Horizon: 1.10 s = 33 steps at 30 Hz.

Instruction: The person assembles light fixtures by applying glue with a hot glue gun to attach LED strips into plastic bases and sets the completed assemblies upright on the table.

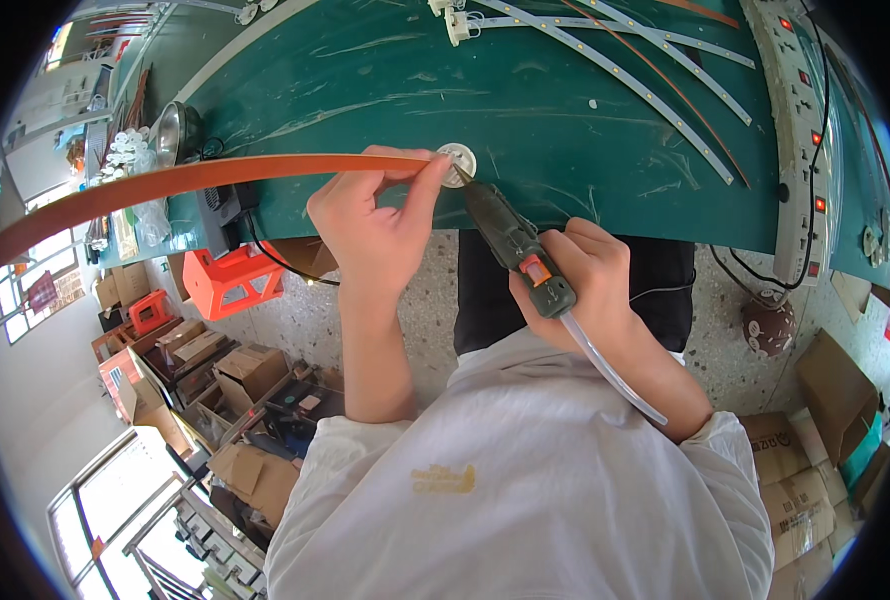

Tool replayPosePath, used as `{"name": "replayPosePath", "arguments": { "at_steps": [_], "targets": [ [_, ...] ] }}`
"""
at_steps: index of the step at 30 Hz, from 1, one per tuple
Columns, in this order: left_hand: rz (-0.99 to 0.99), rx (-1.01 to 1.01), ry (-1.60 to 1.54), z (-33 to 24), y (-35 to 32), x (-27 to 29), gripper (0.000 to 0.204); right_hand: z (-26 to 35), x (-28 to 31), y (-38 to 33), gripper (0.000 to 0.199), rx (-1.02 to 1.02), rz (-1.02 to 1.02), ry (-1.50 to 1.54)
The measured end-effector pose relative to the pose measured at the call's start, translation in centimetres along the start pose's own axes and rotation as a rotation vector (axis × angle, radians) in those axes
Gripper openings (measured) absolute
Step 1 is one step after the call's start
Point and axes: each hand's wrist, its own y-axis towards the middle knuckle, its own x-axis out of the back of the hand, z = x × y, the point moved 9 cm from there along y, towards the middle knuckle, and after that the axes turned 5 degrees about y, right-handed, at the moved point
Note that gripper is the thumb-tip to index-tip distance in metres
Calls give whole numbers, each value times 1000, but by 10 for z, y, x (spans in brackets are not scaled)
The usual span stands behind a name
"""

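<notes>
A creased white shirt (525,480) fills the lower middle of the frame, cut off by the bottom edge. Just above, the right hand (585,285) closes around a dark glue gun (500,225), its palm and fingers hiding the handle; a clear, rod-shaped glue stick (610,370) trails from the gun's rear past the wrist. At center, the left hand (380,220) pinches one end of a thin, flat brown strip (215,172) between thumb and fingers, the rest curving to the far left. The nozzle and fingertips partly cover a round white disc (468,157) at upper center; whether the strip touches it is hard to tell. Beyond, narrow light strips (615,75) cross on a scuffed green bench (345,60), upper right.
</notes>
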Motion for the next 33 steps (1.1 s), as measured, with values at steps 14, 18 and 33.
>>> {"name": "replayPosePath", "arguments": {
  "at_steps": [14,18,33],
  "targets": [
    [-67,-34,2,-1,0,4,12,3,-2,0,26,25,9,8],
    [-68,-20,-11,1,0,4,13,3,-2,0,26,38,16,11],
    [-62,-30,-61,1,0,3,13,4,1,-2,24,37,-10,-1]
  ]
}}
